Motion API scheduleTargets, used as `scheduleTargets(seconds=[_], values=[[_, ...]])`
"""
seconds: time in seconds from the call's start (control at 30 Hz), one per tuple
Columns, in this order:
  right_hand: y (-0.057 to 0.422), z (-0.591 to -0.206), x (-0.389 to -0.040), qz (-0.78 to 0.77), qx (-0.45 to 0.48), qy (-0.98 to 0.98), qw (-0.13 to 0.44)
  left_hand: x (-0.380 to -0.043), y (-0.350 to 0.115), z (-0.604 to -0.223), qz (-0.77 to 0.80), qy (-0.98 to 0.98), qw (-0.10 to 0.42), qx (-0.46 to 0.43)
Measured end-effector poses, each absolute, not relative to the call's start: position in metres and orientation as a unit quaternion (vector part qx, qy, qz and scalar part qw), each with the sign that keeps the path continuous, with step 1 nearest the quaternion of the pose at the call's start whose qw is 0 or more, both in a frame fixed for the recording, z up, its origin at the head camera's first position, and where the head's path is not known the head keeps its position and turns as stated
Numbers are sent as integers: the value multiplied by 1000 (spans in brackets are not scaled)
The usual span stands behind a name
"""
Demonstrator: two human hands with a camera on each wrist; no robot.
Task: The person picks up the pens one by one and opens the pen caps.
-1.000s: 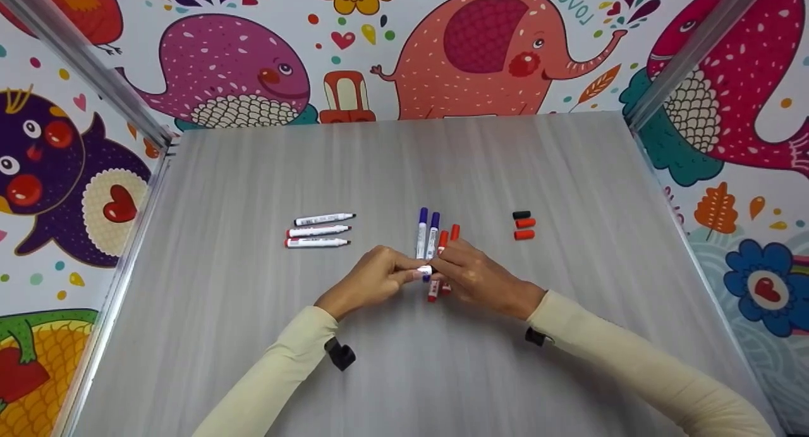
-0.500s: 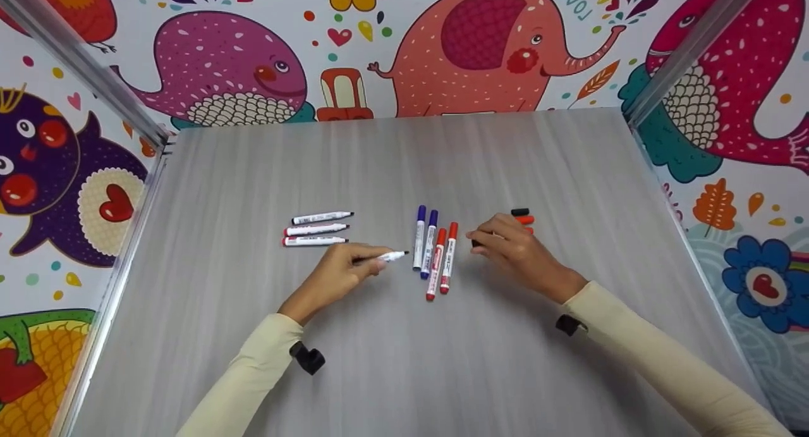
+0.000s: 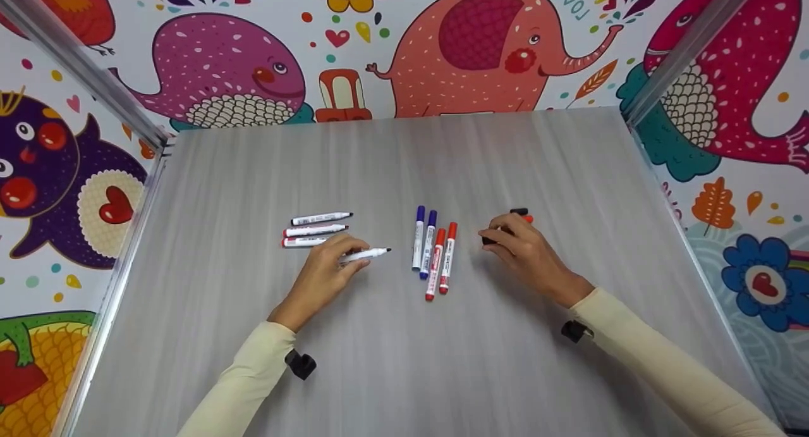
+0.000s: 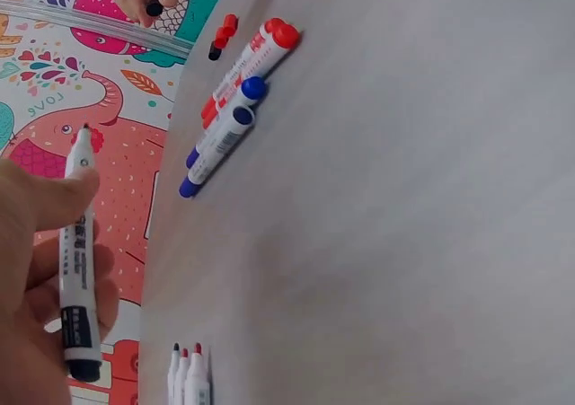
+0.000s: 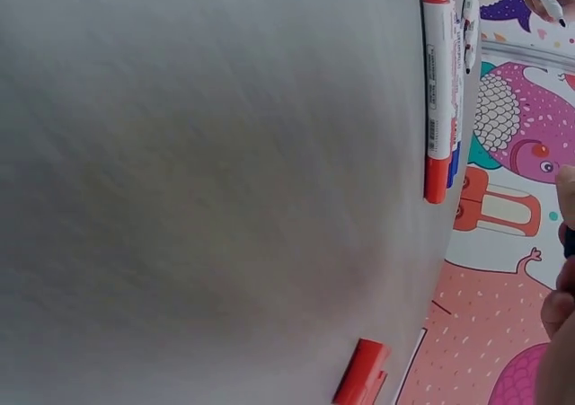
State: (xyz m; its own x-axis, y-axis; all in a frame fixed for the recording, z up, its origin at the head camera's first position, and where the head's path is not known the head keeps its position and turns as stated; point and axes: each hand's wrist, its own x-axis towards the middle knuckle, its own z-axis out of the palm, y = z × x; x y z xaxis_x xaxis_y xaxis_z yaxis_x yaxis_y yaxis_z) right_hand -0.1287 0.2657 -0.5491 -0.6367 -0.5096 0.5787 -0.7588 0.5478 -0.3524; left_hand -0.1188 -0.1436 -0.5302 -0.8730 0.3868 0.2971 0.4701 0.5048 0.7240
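My left hand (image 3: 319, 276) grips an uncapped white marker (image 4: 79, 261) with a black end plug, its dark tip bare and pointing right in the head view. Pinched in my right hand (image 3: 528, 253) is a black marker cap (image 3: 488, 240), mostly covered by the fingers. Three uncapped markers (image 3: 316, 230) lie side by side just beyond the left hand, the nearest partly hidden by it. Past my right hand lie a black cap (image 3: 519, 210) and a red cap (image 3: 529, 219), partly covered by that hand in the head view.
Between the hands lie two blue-capped markers (image 3: 418, 238) and two red-capped markers (image 3: 448, 260) on the grey wood-grain table (image 3: 379, 361). Walls with cartoon animals (image 3: 474, 51) and metal posts (image 3: 692, 54) border the table at the back and sides.
The hands were together over the middle markers, then parted. The black cap came off the marker; the left hand carried the marker left, and the right hand carried the cap right.
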Motion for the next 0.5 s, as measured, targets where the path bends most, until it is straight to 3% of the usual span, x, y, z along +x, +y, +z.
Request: scheduleTargets(seconds=[0.5], values=[[290,-567,-125,318,335,-859,220,-115,-172,-559,-368,-890,158,-218]])
